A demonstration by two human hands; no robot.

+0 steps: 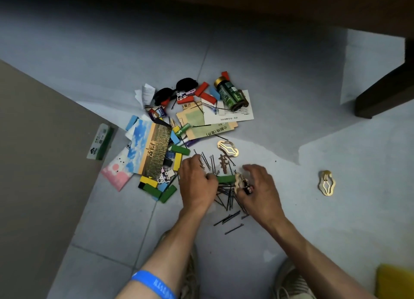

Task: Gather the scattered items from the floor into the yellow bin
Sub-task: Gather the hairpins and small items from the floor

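Observation:
A heap of small items lies on the grey tiled floor: coloured wooden blocks (180, 150), cards and a postcard (150, 147), a green bottle (228, 94), black sunglasses (174, 89) and several black hairpins (228, 198). My left hand (197, 182) rests knuckles up on the pins and grips one end of a green block (225, 179). My right hand (261, 188) pinches a small pale wooden clip (239, 181) together with some pins. One gold clip (228, 148) lies just beyond my hands, another gold clip (326, 182) far to the right. A corner of the yellow bin (395, 280) shows at bottom right.
A brown board or panel (40, 164) covers the left side, with a green-and-white packet (100, 142) at its edge. A dark furniture leg (385, 90) stands at the upper right. My shoes (291, 280) are at the bottom edge, between my forearms.

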